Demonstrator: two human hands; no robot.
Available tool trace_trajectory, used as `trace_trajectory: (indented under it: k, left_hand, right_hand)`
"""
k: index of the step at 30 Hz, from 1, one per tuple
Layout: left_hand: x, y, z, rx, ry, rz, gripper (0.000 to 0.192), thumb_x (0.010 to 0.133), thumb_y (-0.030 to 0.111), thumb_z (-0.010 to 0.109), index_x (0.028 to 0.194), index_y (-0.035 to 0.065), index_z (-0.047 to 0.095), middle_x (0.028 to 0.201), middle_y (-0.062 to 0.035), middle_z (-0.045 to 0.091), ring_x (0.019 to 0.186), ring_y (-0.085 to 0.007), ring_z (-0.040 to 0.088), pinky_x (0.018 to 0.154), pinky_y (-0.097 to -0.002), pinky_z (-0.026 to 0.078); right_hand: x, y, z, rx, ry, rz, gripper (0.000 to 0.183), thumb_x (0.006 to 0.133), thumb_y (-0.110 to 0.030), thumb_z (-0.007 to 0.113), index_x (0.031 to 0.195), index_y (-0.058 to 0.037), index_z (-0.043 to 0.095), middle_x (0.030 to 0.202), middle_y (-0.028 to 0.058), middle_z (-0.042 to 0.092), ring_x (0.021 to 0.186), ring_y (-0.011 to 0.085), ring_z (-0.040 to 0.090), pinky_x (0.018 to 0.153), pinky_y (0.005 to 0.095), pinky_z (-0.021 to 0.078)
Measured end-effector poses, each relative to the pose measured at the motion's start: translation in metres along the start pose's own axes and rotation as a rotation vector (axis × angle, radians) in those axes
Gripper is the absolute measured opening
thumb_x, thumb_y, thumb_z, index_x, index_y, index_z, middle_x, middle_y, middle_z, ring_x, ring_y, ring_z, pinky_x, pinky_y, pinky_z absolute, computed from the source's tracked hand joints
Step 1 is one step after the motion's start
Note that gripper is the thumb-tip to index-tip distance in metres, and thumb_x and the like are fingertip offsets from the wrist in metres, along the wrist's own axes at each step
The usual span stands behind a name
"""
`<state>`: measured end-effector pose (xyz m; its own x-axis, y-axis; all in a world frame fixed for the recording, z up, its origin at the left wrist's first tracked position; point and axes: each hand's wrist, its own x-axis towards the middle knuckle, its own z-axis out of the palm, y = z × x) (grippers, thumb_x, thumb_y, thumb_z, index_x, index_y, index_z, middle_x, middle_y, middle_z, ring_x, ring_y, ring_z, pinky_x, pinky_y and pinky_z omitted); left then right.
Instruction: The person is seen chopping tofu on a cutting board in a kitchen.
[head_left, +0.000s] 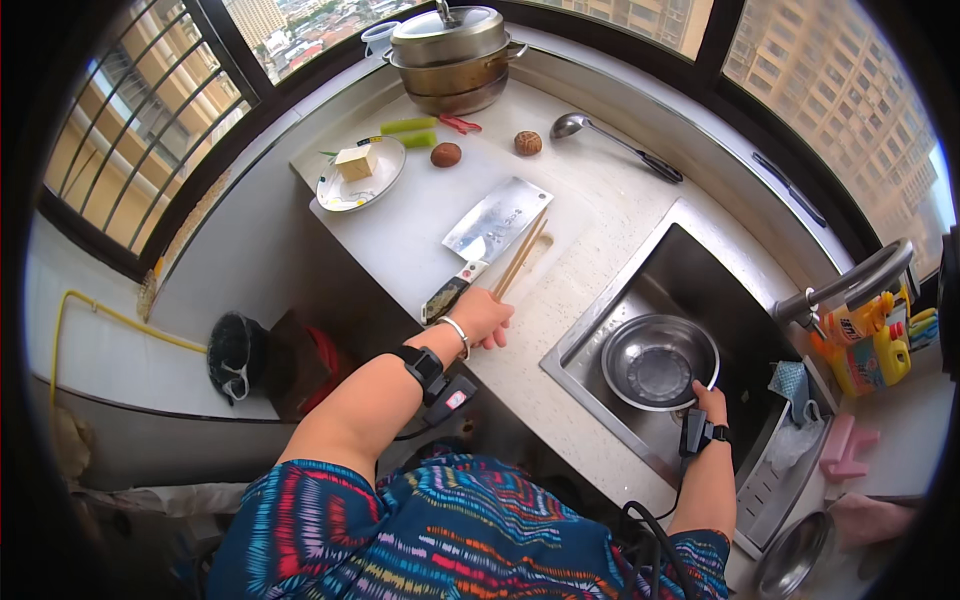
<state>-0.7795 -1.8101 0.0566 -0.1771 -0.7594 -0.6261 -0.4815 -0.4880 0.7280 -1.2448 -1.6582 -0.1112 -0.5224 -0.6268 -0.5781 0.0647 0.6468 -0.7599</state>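
Observation:
My left hand (486, 313) grips a pair of wooden chopsticks (523, 253) above the counter's front edge, tips pointing away from me. Just beside it lies a cleaver (499, 219) with a patterned handle, flat on the white cutting board (382, 240). My right hand (706, 400) holds a stainless steel bowl (656, 366) by its near right rim, over the sink (622, 311). The bowl seems to have a little water in its bottom. At the board's far left, a block of tofu (355, 163) sits on a white plate (375, 196).
Behind the board lie green vegetable pieces (409, 133), red pepper strips (459, 124), two shiitake mushrooms (446, 154) and a ladle (592, 129). A steamer pot (450, 67) stands in the corner. The faucet (840, 281) and detergent bottles (874, 360) are at the right.

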Motion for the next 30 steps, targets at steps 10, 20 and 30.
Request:
trace_trajectory:
  k: [10,20,30]
  left_hand:
    - [-0.024,0.022,-0.035,-0.094,-0.043,0.201,0.016,0.076,0.012,0.056,0.089,0.0025,0.058,0.057,-0.0054,0.055,0.036,-0.0094,0.039,0.031,-0.0251,0.029]
    - [0.094,0.047,-0.144,0.585,0.300,0.536,0.023,0.077,0.007,0.046,0.095,-0.0045,0.056,0.089,-0.0263,0.061,0.087,-0.0403,0.059,0.077,-0.0426,0.047]
    - [0.137,0.072,-0.149,0.772,0.309,0.558,0.024,0.082,0.008,0.051,0.104,-0.0013,0.051,0.103,-0.0245,0.056,0.090,-0.0364,0.062,0.077,-0.0408,0.052]
  right_hand:
    - [-0.086,-0.062,0.002,-0.389,0.346,-0.275,0.064,0.073,-0.020,0.068,0.128,0.0014,0.043,0.122,0.0184,0.052,0.111,0.0256,0.051,0.094,0.0330,0.0397]
    - [-0.209,-0.177,0.191,-0.118,0.052,-0.507,0.044,0.080,-0.007,0.060,0.121,-0.0002,0.050,0.113,0.0105,0.056,0.085,0.0122,0.057,0.075,0.0259,0.0471]
    - [-0.272,-0.220,0.393,-0.679,0.038,-0.499,0.071,0.074,-0.025,0.070,0.133,-0.0063,0.034,0.098,0.0197,0.058,0.086,0.0336,0.060,0.078,0.0386,0.0481]
